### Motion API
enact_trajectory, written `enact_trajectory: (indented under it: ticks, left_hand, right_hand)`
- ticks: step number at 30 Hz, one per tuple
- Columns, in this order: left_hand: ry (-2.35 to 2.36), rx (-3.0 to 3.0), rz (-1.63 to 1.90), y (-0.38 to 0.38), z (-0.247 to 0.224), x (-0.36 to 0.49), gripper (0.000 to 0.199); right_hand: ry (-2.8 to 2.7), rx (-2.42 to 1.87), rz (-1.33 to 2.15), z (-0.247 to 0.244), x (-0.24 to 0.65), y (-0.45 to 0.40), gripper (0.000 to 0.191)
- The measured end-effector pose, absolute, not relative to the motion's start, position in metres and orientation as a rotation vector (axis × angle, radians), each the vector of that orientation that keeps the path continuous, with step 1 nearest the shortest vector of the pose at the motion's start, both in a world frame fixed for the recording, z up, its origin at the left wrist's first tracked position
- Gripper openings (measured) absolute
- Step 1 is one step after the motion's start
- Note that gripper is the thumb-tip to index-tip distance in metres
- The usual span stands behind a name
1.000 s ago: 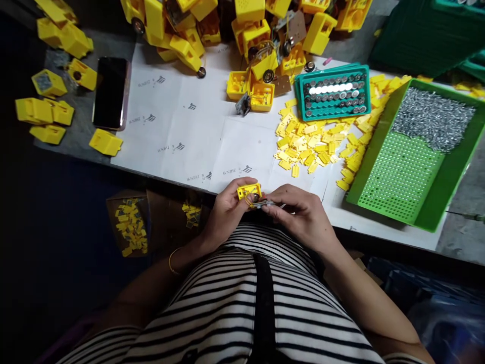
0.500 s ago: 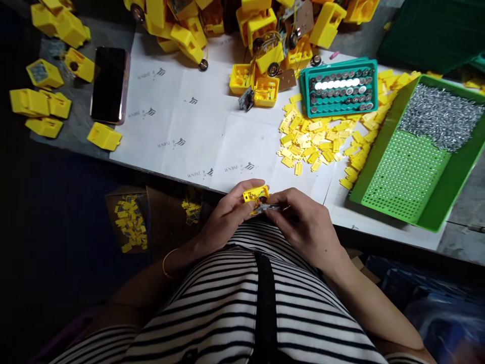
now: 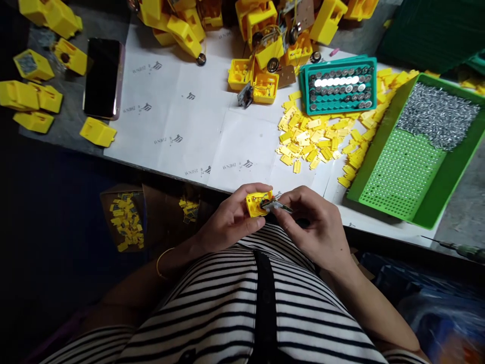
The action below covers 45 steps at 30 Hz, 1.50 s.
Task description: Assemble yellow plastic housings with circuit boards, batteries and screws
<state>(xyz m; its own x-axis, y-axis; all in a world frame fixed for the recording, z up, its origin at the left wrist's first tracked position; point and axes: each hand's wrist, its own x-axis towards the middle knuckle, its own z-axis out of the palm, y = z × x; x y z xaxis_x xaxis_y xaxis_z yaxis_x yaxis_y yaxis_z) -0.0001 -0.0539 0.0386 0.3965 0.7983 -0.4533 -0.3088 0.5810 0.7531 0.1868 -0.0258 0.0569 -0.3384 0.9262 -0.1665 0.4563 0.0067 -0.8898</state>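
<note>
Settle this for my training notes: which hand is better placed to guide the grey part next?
Probably the right hand: it pinches the grey part, while the left hand is occupied holding the yellow housing.

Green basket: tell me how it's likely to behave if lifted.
The green basket will probably feel heavier at its far end, where small metal pieces are heaped. They look loose, so they would likely slide if it tilts. Its floor, full of holes, may flex slightly.
</note>
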Motion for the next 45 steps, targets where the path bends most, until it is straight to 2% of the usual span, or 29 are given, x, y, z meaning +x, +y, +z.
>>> enact_trajectory:
  ticks: [7,16,29,35,45]
  left_hand:
    - [0.957,0.697,0.796,-0.056,0.035,0.003,0.036]
    - [0.903,0.501,0.789,-0.057,0.037,0.006,0.030]
    - [0.910,0.415,0.795,-0.063,0.042,0.002,0.038]
    - [1.062,0.525,0.760,-0.062,0.050,0.004,0.029]
    - [0.877,0.338,0.718,-0.065,0.045,0.004,0.037]
  right_hand:
    - [-1.803,-1.426,1.294,0.055,0.183,-0.030,0.007]
    - [-1.687,-1.345,1.347,0.054,0.179,-0.033,0.005]
    - [-1.892,-1.210,1.340,0.063,0.187,-0.033,0.015]
    - [-1.893,-1.246,1.324,0.064,0.181,-0.035,0.017]
    - [-1.918,-1.244,1.380,0.059,0.188,-0.035,0.018]
